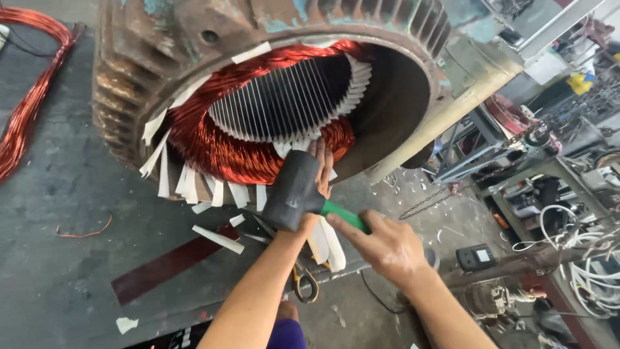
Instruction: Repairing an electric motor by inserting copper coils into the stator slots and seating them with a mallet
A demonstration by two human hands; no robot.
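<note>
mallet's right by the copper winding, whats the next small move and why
Probably a light tap of the black rubber mallet on the copper winding near the left hand. The right hand grips the green handle, the head is close to the coil's lower edge, and the left fingers rest there.

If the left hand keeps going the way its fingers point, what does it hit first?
Likely the copper winding at the stator's lower edge: the left hand, partly behind the mallet head, points up into it and looks nearly touching, though depth is unclear.
</note>
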